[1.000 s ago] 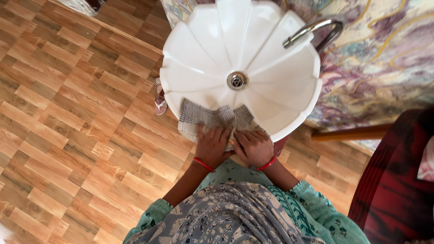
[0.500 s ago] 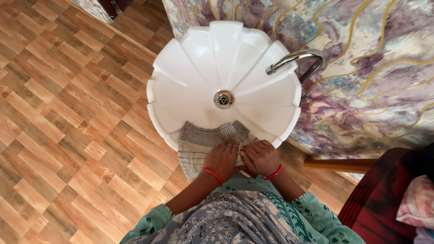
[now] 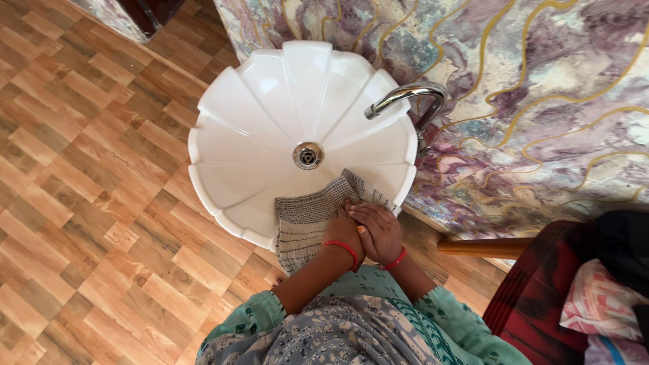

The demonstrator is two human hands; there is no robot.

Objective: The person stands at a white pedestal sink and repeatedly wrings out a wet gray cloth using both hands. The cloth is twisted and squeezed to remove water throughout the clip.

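Both hands press flat on the grey checked cloth (image 3: 312, 220) draped over the near rim of the white basin (image 3: 257, 115) — left hand (image 3: 343, 232) and right hand (image 3: 378, 230) touching, neither clenched. Cloth's long axis runs from the rim towards the drain (image 3: 308, 155), half hanging outside; left hand sits nearer its middle.

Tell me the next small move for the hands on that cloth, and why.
Probably slide the cloth farther along the basin rim. Both hands, left and right, press it flat over the near edge, half hanging outside, and the rest of the rim lies uncovered.
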